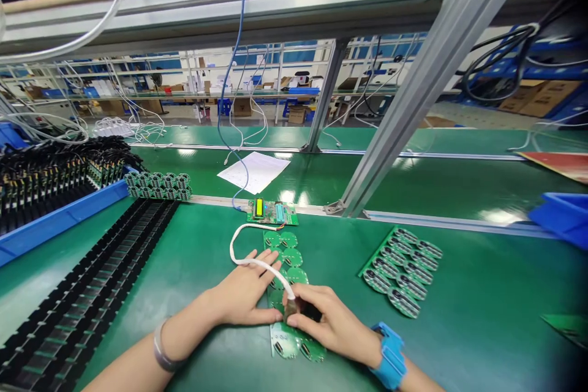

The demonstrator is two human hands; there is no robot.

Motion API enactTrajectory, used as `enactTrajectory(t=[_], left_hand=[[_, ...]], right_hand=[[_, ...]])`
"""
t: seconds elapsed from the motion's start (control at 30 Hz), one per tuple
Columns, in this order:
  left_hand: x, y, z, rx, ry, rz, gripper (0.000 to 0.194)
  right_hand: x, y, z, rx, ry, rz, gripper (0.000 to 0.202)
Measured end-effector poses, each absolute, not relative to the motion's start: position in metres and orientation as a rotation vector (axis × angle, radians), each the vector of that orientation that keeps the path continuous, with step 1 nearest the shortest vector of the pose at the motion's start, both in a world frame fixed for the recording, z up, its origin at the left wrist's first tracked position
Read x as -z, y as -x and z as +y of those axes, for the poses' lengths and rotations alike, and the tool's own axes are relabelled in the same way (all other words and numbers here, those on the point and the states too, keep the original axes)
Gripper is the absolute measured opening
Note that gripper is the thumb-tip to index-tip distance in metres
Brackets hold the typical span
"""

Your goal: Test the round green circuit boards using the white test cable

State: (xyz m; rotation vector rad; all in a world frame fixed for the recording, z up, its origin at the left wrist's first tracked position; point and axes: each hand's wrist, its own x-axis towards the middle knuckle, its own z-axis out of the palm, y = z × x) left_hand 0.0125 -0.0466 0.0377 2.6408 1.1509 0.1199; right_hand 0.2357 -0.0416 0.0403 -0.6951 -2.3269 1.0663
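Note:
A green panel of round circuit boards point(291, 257) lies on the green mat in front of me. My left hand point(241, 294) rests open on its left side, fingers spread and thumb on the panel. Pinched in my right hand point(328, 318) is a brownish probe head point(290, 309), held down at the panel; its tip is hidden. From it a white cable point(235, 248) loops across my left fingers to a small circuit board with a lit yellow-green display point(260, 207), just beyond the panel.
Stacked round-board panels point(404, 269) lie to the right, with more panels point(158, 185) at left on long black racks point(96, 282). A blue tray point(59, 215) holds wired boards. Beyond are paper point(255, 173), a slanting metal post point(404, 79) and a blue bin point(563, 217).

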Motion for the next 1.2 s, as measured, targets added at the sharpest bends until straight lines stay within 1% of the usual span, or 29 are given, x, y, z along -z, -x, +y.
enactTrajectory(t=[0.3, 0.4, 0.5, 0.6, 0.7, 0.8, 1.2], left_hand=[[-0.039, -0.014, -0.047, -0.173, -2.616, 1.142, 0.084], [-0.040, -0.014, -0.047, -0.197, -2.611, 1.148, 0.083], [-0.045, -0.015, -0.049, -0.231, -2.610, 1.150, 0.083], [-0.050, -0.014, -0.050, -0.229, -2.607, 1.150, 0.087], [-0.052, -0.012, -0.052, -0.227, -2.610, 1.132, 0.087], [-0.050, -0.010, -0.052, -0.251, -2.620, 1.119, 0.086], [-0.047, -0.009, -0.050, -0.301, -2.574, 1.094, 0.083]], right_hand=[[-0.048, -0.233, -0.046, -1.087, 0.750, -2.307, 0.025], [-0.053, -0.232, -0.043, -1.187, 0.742, -2.274, 0.024], [-0.057, -0.232, -0.022, -1.262, 0.771, -2.154, 0.021], [-0.050, -0.230, 0.016, -1.163, 0.874, -1.932, 0.025], [-0.034, -0.228, 0.053, -1.085, 0.998, -1.717, 0.036], [-0.019, -0.227, 0.071, -1.060, 1.052, -1.656, 0.042], [-0.011, -0.227, 0.071, -0.954, 1.048, -1.726, 0.032]])
